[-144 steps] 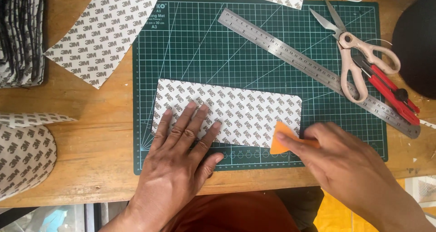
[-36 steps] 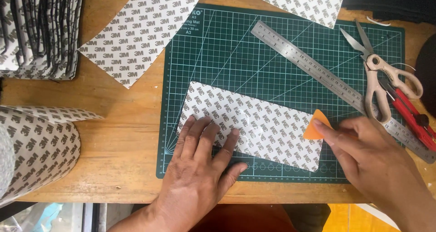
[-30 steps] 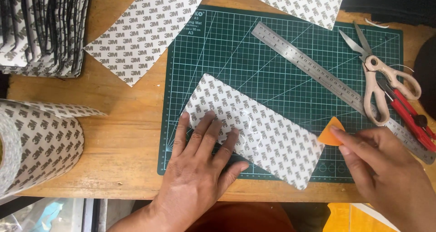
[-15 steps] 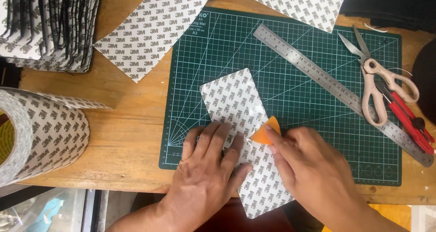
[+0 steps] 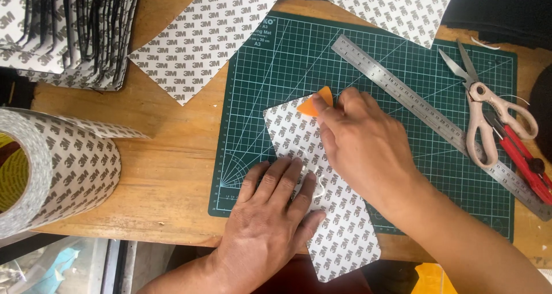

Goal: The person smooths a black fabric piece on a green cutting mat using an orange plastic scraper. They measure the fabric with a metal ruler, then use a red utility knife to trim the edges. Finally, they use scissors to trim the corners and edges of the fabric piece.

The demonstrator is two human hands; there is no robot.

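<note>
Patterned white backing paper covers the strip (image 5: 322,184), which lies slanted on the green cutting mat (image 5: 276,69), its near end hanging over the desk (image 5: 167,173) edge at six o'clock. The left hand (image 5: 270,225) lies flat on the strip's near half, fingers spread, gripping nothing. Just beyond, the right hand (image 5: 362,150) pinches a small orange scraper (image 5: 315,102) at the strip's far end, toward twelve o'clock. By its position the pressing-down looks mostly done along the length; only the far edge seems left. Half a second ago the scraper sat near the strip's middle; it has since slid to the far end. Farther out lie a steel ruler (image 5: 431,115) and scissors (image 5: 483,121) at two o'clock, a tape roll (image 5: 57,167) at nine.
</note>
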